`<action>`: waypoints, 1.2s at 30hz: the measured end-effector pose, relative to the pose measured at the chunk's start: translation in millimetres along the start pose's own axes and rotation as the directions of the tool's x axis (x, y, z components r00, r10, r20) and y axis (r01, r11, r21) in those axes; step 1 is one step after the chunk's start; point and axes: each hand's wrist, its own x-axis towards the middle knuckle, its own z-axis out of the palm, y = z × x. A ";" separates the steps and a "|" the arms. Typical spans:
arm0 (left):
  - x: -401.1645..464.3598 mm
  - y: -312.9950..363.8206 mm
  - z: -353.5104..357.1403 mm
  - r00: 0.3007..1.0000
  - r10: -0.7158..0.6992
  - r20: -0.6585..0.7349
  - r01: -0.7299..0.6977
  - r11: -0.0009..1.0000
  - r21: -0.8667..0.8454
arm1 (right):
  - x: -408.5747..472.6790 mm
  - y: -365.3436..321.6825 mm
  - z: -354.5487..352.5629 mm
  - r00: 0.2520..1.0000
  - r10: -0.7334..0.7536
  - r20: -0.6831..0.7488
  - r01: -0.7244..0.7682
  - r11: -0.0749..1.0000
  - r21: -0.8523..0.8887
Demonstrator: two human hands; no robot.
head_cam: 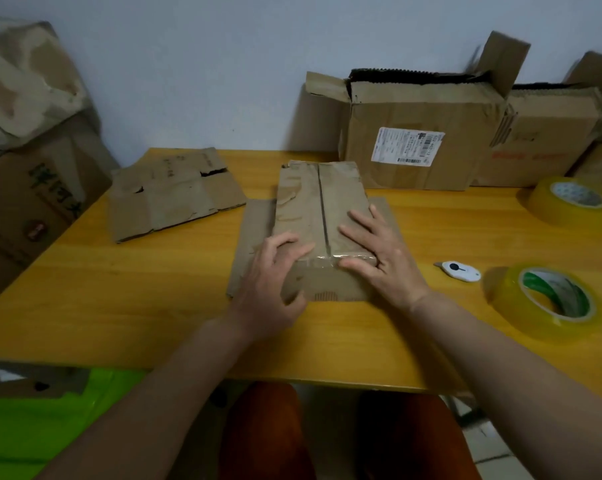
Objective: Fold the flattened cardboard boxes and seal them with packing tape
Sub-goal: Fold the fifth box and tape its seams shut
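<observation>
On the table [119, 306], the folded box [322, 216] sits centre on flat cardboard [254, 237], a flattened box [173, 194] far left, two tape rolls [548, 299] right, big boxes [420, 133] behind.

A small brown folded cardboard box [322, 216] lies under the fingertips, its seam open. Two yellowish packing-tape rolls [543, 301] lie flat, right of the fingers.

Both hands [327, 258] pressing folded box [322, 216], yellow table [119, 306]

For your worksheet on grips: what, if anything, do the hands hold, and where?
Both hands, left and right, press flat on the box at its taped near edge; nothing is gripped.
</observation>
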 end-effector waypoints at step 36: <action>7.6 -36.3 -30.3 0.999 0.035 -0.012 -0.037 0.970 -0.241 | 38.3 -90.0 39.7 0.918 0.244 0.313 0.029 0.745 -0.667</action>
